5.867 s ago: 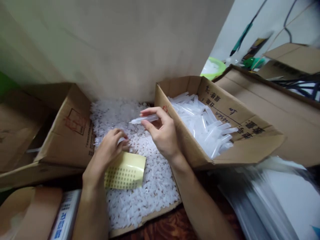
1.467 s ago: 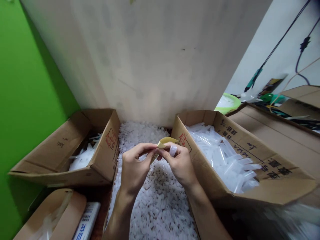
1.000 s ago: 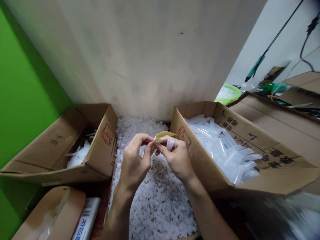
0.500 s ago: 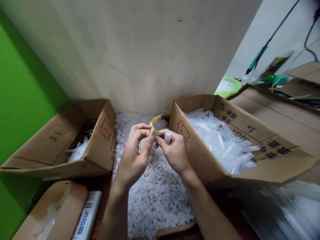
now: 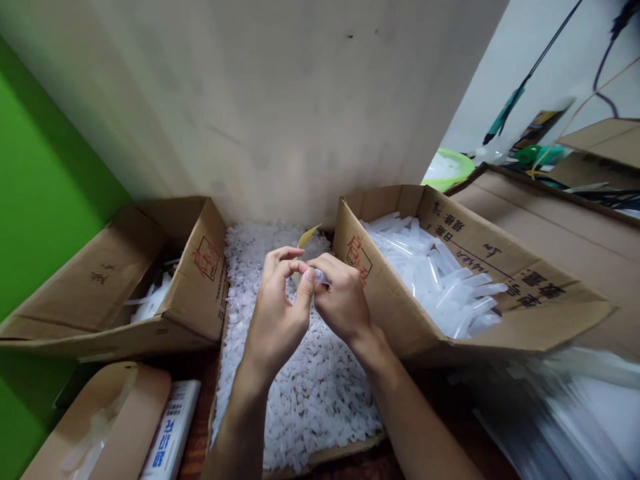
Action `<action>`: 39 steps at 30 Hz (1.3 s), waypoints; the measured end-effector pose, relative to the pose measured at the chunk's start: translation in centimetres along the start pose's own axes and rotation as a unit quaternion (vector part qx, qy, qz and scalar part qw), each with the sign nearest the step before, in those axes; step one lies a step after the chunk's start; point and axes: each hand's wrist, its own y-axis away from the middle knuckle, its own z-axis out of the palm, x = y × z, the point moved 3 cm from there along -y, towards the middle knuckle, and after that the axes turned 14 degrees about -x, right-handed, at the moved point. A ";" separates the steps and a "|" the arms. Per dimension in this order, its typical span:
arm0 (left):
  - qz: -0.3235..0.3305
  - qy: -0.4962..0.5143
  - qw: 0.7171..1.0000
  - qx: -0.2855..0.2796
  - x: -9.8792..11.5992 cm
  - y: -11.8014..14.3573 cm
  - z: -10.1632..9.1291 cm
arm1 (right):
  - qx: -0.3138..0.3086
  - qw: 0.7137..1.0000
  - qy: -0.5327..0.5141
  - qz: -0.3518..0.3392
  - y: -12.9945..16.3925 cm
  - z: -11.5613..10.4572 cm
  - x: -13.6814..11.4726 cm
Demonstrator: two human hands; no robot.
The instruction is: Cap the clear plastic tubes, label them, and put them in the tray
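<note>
Over the open tray of small white plastic pieces (image 5: 300,400), the left hand (image 5: 277,317) and right hand (image 5: 343,300) meet, fingers pinched together on a small translucent plastic tube (image 5: 321,277) and a curled yellow sticker backing sheet (image 5: 306,237) that pokes up behind them; this looks like the sticking of a label onto the tube, and the next move calls for firm thumb pressure. The brown cardboard box of clear tubes (image 5: 480,253) at right carries black handwritten-style characters and a red stamp, too skewed to read
</note>
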 end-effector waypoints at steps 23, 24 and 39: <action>0.015 -0.072 0.997 0.031 0.5 0.0 0.2 | -0.010 0.999 -0.032 -0.008 0.0 0.1 -0.2; 0.016 -0.077 0.996 0.037 0.6 0.0 0.4 | -0.010 0.999 -0.037 -0.009 0.0 0.1 -0.3; -0.009 -0.025 0.986 -0.166 -3.5 0.3 -3.6 | -0.051 0.981 -0.186 0.005 0.1 -0.8 -2.5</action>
